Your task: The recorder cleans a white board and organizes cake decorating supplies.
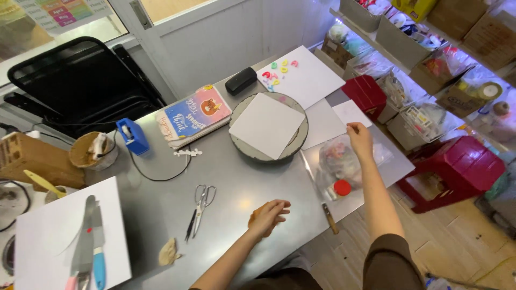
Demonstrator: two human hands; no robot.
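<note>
My left hand (269, 215) rests on the steel table (236, 177), its fingers curled over a small orange-brown piece (255, 216). My right hand (359, 139) reaches out over a clear plastic bag (338, 161) of small coloured items, fingers pinched at a sheet of white paper (350, 113); whether it grips the paper is unclear. A red-lidded little jar (341, 188) lies by the bag. A white square board (267, 125) sits on a round grey turntable (242, 145) ahead of me.
Scissors (202, 207) and a wooden-handled knife (329, 216) lie near my hands. A book (194, 114), blue tape dispenser (133, 136), black case (240, 80), coloured letters (279, 72) and palette knives (88, 241) on white board sit around. Red stools (462, 166) and shelves stand right.
</note>
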